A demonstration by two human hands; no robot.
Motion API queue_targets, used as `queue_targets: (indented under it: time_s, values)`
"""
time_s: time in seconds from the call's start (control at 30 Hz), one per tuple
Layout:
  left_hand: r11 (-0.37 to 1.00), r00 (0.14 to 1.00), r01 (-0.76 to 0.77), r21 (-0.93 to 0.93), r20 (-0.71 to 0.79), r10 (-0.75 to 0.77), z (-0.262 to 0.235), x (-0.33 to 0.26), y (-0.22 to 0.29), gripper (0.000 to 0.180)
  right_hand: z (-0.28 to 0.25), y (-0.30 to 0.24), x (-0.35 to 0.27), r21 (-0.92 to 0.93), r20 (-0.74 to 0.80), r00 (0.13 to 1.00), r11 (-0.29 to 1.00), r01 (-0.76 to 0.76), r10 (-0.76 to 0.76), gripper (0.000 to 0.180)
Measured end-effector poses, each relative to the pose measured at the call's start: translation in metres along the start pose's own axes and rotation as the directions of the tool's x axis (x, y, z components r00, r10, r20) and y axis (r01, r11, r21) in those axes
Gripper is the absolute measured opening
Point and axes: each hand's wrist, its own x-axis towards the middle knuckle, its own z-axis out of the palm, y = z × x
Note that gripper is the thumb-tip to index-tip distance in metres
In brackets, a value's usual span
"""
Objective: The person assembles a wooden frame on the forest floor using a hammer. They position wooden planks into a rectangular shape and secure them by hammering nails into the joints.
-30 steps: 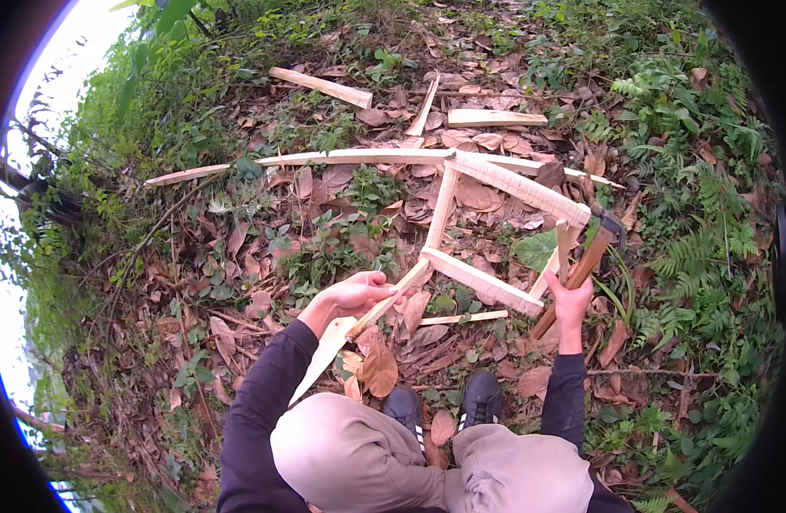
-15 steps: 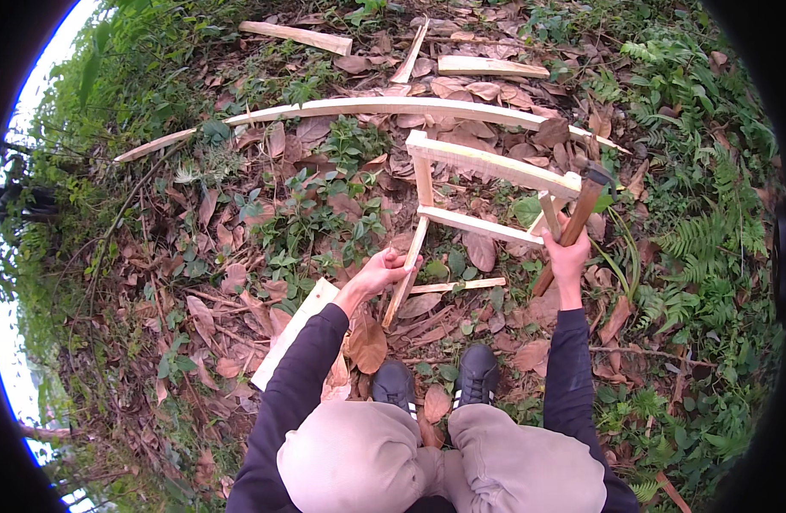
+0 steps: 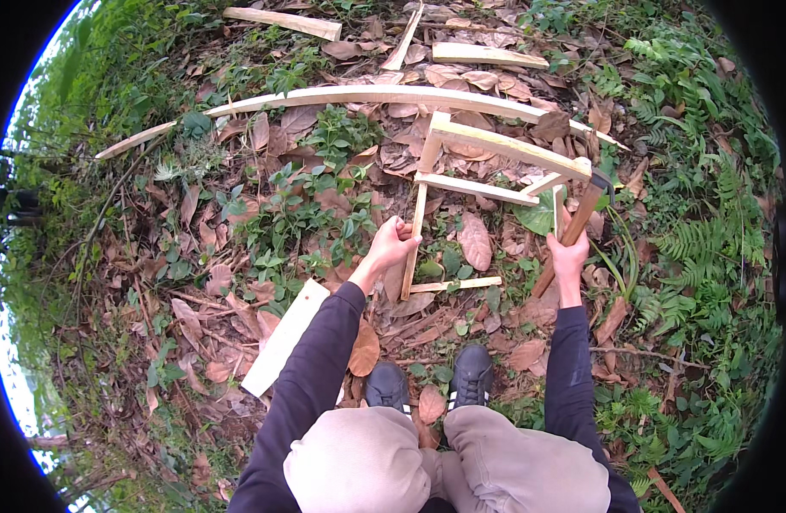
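Observation:
A light wooden frame (image 3: 511,147) of nailed strips, with a thick top rail, a thinner crosspiece (image 3: 478,189) and legs, stands tilted in front of me. My left hand (image 3: 391,250) is closed around its left leg, below the crosspiece. In my right hand (image 3: 569,258) is a hammer (image 3: 583,209) with a brown wooden handle, its dark head up beside the right end of the top rail. The frame's right leg (image 3: 558,205) also runs down into that hand, alongside the handle; the fingers partly hide it.
Beyond the frame lies a long curved-looking wooden strip (image 3: 384,95). Farther off are several short offcuts (image 3: 489,56). A pale board (image 3: 286,338) rests by my left forearm, and a thin stick (image 3: 457,285) lies near my shoes (image 3: 472,376). Dry leaves, weeds and ferns (image 3: 697,244) cover the ground.
The frame has tilted and its left side has shifted up and slightly right, with my left hand moving along with it. My right hand keeps hold of the hammer, almost in place.

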Motion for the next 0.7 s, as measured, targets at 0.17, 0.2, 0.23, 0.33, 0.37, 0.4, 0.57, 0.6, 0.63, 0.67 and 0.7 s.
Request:
queue_targets:
  time_s: [0.17,0.2,0.23,0.33,0.37,0.4,0.57,0.6,0.63,0.67,0.7]
  values:
    - [0.973,0.989,-0.076,0.217,-0.106,0.101,0.007,-0.008,0.024,0.037,-0.021,0.006,-0.027,0.014,-0.063,0.994,0.996,-0.083,0.084,0.05]
    - [0.928,0.977,-0.138,0.347,-0.106,0.184,0.005,-0.012,0.029,0.035,-0.015,-0.001,-0.036,0.121,-0.042,0.998,0.992,-0.044,0.05,0.041]
    - [0.887,0.964,-0.176,0.427,-0.107,0.243,0.004,-0.015,0.034,0.034,-0.014,-0.01,-0.046,0.13,-0.039,0.986,0.979,-0.157,0.163,0.035]
    - [0.829,0.947,-0.178,0.531,-0.136,0.291,-0.008,-0.028,0.041,0.037,-0.002,-0.028,-0.088,0.204,-0.008,0.951,0.932,-0.301,0.309,0.028]
    - [0.873,0.961,-0.12,0.472,-0.164,0.221,-0.012,-0.035,0.045,0.038,0.004,-0.032,-0.103,0.221,0.026,0.946,0.921,-0.32,0.323,0.029]
    - [0.912,0.973,-0.065,0.405,-0.178,0.149,-0.011,-0.04,0.043,0.039,0.006,-0.031,-0.117,0.275,0.074,0.963,0.923,-0.268,0.258,0.026]
    - [0.904,0.962,-0.17,0.393,-0.134,0.239,-0.012,-0.075,0.006,0.04,0.033,-0.045,-0.162,0.372,0.314,0.856,0.776,-0.509,0.411,0.03]
    - [0.953,0.966,-0.147,0.265,-0.169,0.196,-0.01,-0.079,0.004,0.04,0.04,-0.047,-0.166,0.388,0.305,0.862,0.774,-0.501,0.404,0.031]
    - [0.984,0.969,-0.124,0.131,-0.196,0.148,-0.006,-0.084,0.001,0.04,0.041,-0.051,-0.17,0.346,0.317,0.858,0.793,-0.501,0.403,0.033]
    - [0.995,0.969,-0.101,0.002,-0.225,0.099,-0.006,-0.091,-0.001,0.04,0.044,-0.057,-0.172,0.308,0.336,0.854,0.81,-0.499,0.398,0.034]
    - [0.991,0.963,-0.122,-0.053,-0.247,0.105,-0.005,-0.097,-0.004,0.039,0.046,-0.059,-0.173,0.23,0.337,0.849,0.838,-0.494,0.408,0.04]
